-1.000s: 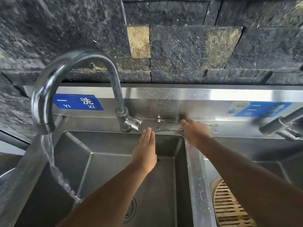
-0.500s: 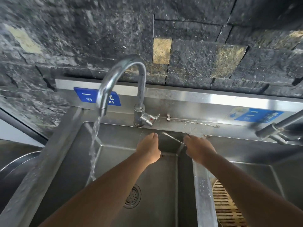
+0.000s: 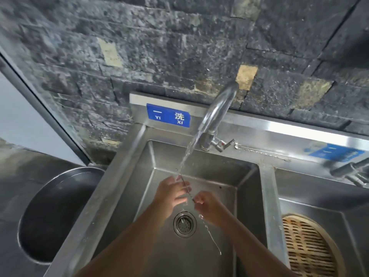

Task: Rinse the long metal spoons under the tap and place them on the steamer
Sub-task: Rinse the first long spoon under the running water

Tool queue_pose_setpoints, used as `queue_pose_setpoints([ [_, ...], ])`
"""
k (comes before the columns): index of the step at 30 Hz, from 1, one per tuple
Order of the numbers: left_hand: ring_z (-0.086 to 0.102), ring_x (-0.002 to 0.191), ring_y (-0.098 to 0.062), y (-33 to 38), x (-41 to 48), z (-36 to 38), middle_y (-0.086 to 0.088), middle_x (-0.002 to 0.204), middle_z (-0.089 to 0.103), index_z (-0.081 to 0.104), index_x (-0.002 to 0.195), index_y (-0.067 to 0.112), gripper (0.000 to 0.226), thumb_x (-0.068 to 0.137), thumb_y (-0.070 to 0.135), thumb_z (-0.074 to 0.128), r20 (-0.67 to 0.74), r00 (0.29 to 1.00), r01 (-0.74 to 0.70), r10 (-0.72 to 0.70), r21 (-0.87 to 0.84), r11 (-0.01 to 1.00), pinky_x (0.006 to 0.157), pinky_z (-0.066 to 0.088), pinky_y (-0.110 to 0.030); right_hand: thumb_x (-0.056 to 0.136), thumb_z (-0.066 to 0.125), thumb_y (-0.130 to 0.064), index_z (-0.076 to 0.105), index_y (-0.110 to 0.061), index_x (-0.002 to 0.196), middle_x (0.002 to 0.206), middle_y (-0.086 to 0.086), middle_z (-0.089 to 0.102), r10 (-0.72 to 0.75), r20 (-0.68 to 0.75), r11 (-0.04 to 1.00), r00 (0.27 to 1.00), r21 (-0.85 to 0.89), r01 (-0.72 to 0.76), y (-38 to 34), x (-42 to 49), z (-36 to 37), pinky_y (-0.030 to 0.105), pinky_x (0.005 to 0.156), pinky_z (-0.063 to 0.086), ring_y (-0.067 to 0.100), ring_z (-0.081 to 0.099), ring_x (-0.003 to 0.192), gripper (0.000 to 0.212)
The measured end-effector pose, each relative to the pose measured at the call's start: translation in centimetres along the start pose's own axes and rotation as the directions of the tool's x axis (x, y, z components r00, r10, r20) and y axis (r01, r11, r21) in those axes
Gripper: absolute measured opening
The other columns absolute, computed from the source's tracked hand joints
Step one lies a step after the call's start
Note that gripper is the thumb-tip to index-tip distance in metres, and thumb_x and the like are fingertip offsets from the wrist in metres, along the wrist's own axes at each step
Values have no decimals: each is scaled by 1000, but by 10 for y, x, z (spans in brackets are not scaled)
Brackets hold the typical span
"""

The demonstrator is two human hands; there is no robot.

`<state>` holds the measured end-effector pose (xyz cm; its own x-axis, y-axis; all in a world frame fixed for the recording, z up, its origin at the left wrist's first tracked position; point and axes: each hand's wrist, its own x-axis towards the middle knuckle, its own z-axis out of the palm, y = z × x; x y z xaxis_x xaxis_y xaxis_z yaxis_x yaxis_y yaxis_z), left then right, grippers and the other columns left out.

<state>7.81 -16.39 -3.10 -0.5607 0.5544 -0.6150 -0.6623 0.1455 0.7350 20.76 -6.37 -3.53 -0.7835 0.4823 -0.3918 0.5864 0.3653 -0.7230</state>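
A long thin metal spoon (image 3: 185,184) slants under the running tap (image 3: 216,112) over the left sink basin (image 3: 215,174). My right hand (image 3: 207,206) pinches its lower end. My left hand (image 3: 171,191) lies against the upper part of the spoon in the stream, fingers spread. A second long spoon (image 3: 261,153) rests on the back ledge, right of the tap's base. The round bamboo steamer (image 3: 307,248) sits in the right basin.
A drain strainer (image 3: 184,223) lies below my hands. A large round metal basin (image 3: 56,214) stands at the left. A second tap (image 3: 351,170) juts in at the right. A dark stone wall (image 3: 179,47) backs the sink.
My right hand lifted one spoon from the back ledge and carried it left under the stream. My left hand moved with it into the water. The view swung left.
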Motion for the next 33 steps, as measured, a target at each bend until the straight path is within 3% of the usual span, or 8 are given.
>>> queue_pose_setpoints([
  [3,72,94,-40,-2,-8,-18,-21,102,74,55,117,5,23,94,1,51,19,1000,6,-3,-184,983,77,59,-51,88,58,4,54,-21,67,68,2,57,102,18,981,995,167,-103,-16,-16,20,37,70,50,22,57,71,32],
  [8,74,83,-38,-8,-22,-35,-19,89,75,63,110,2,16,96,4,55,-5,1000,-23,23,-177,984,62,60,-41,92,49,4,56,-9,76,54,6,58,233,98,883,967,396,-253,-27,-43,42,38,56,58,18,56,48,21],
  [11,74,75,-37,-13,-28,-41,-18,84,71,63,104,5,9,96,5,57,-13,999,-54,53,-115,992,59,59,-41,93,46,1,56,-9,78,47,1,52,280,114,835,953,461,-301,-28,-59,54,23,39,41,12,45,37,21],
  [16,73,71,-40,-20,-32,-46,-12,70,70,60,106,7,12,97,14,59,-14,997,-80,80,-36,996,58,58,-41,91,45,9,54,-11,79,57,1,45,294,138,661,946,686,-306,-25,-74,66,13,39,18,8,31,39,25],
  [23,72,64,-38,-10,-20,-26,-16,71,68,60,98,3,17,98,17,50,-10,991,-133,135,111,985,54,57,-38,95,45,8,65,-2,89,52,-2,45,298,92,582,950,771,-258,-24,-69,66,14,38,18,7,29,38,24],
  [27,72,64,-36,-6,-16,-17,-15,68,68,61,97,-1,27,102,20,46,-50,994,-91,94,50,995,53,57,-35,97,46,6,67,-2,89,54,0,44,312,56,586,949,775,-238,-25,-69,64,15,38,17,8,28,40,24],
  [31,75,83,-33,-11,-17,-18,-20,96,72,59,115,4,20,101,4,45,-20,995,-102,101,-44,994,66,60,-35,97,45,6,67,1,93,57,3,42,325,46,613,945,750,-247,-29,-69,62,18,41,15,10,26,44,23],
  [33,74,84,-32,-14,-19,-18,-21,105,70,56,118,16,36,95,-9,45,5,994,-110,111,-107,988,69,59,-35,98,45,7,66,7,98,59,4,42,330,51,606,943,754,-253,-30,-68,59,17,40,16,10,26,45,21],
])
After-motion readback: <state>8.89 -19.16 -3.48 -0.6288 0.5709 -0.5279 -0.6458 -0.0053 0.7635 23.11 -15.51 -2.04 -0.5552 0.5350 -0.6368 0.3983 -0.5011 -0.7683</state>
